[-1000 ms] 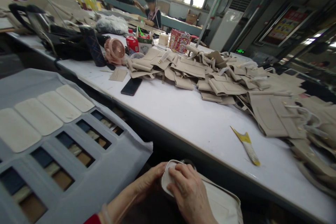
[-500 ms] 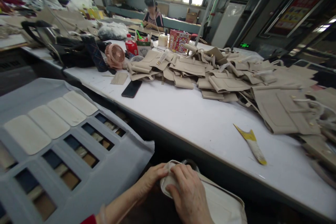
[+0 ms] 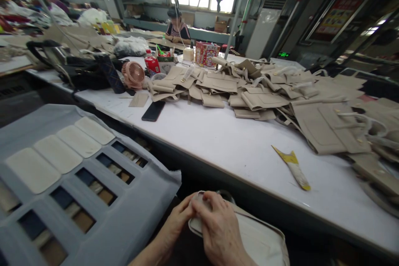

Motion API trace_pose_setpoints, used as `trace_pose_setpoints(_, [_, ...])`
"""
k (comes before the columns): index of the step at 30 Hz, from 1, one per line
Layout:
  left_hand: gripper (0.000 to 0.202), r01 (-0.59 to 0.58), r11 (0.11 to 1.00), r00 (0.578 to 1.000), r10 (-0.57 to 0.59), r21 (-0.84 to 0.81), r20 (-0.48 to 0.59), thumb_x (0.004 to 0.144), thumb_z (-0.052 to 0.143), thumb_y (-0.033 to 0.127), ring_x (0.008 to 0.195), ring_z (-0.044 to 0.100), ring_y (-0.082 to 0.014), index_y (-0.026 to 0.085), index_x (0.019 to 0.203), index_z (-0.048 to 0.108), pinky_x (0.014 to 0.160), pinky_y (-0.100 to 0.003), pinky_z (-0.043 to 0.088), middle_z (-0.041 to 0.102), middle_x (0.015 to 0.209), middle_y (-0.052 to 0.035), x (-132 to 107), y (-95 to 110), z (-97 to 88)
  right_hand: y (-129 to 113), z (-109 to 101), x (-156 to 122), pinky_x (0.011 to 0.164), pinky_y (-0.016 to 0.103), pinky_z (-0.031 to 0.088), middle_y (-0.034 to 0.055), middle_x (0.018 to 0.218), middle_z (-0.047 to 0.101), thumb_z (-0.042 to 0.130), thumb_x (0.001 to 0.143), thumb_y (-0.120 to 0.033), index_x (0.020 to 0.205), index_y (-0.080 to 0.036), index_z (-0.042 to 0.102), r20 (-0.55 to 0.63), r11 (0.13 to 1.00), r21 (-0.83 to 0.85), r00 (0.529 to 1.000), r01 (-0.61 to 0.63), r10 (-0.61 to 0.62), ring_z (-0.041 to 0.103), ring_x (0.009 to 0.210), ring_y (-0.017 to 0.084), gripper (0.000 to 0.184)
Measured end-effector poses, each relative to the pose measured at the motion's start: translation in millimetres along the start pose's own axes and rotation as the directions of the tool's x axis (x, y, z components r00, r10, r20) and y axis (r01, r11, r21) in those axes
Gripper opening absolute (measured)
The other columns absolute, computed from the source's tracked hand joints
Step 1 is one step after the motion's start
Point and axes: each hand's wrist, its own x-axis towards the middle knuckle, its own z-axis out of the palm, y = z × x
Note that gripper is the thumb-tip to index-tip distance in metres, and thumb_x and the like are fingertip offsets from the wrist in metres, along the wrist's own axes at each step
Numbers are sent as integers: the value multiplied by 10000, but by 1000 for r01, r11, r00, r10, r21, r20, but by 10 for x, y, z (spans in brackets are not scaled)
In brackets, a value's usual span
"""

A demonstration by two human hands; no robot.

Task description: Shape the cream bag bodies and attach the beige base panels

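At the bottom centre, below the table's front edge, I hold a cream bag piece [image 3: 258, 239] with a rounded corner. My right hand [image 3: 218, 228] lies on top of that corner with its fingers curled over the edge. My left hand [image 3: 177, 218] grips the same corner from the left side, its fingertips touching the rim. Both hands press together on the piece, and most of the corner is hidden under them.
A long white table [image 3: 224, 141] carries a big heap of beige bag parts [image 3: 264, 91], a black phone [image 3: 153, 111], a pink fan [image 3: 134, 74] and a yellow glue tube [image 3: 293, 168]. A grey template board [image 3: 71, 174] with cream pads lies at the left. Another person [image 3: 176, 29] sits far back.
My view has shifted slightly. My hands have closed further over the cream piece's corner, so less of it shows than a second ago.
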Motion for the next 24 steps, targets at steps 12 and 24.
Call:
trace_pose_setpoints(12, [547, 90, 965, 995, -95, 246, 9, 811, 702, 456, 1262, 536, -312, 244, 1303, 590, 1079, -406, 430, 647, 1302, -27, 165, -20, -270, -58, -45, -281, 946, 404, 475, 62, 1278, 576, 545, 801, -132, 1231, -296, 581, -235, 984, 175, 972, 14, 28, 559, 1102, 231, 462])
trace_pose_setpoints(24, [550, -230, 502, 972, 75, 834, 222, 705, 746, 472, 1271, 505, -327, 284, 1212, 645, 1124, -438, 349, 618, 1320, -47, 459, 606, 127, 800, -928, -514, 831, 313, 507, 57, 1000, 687, 553, 910, -233, 1009, -206, 697, -143, 989, 1, 979, -149, 148, 617, 928, 188, 177])
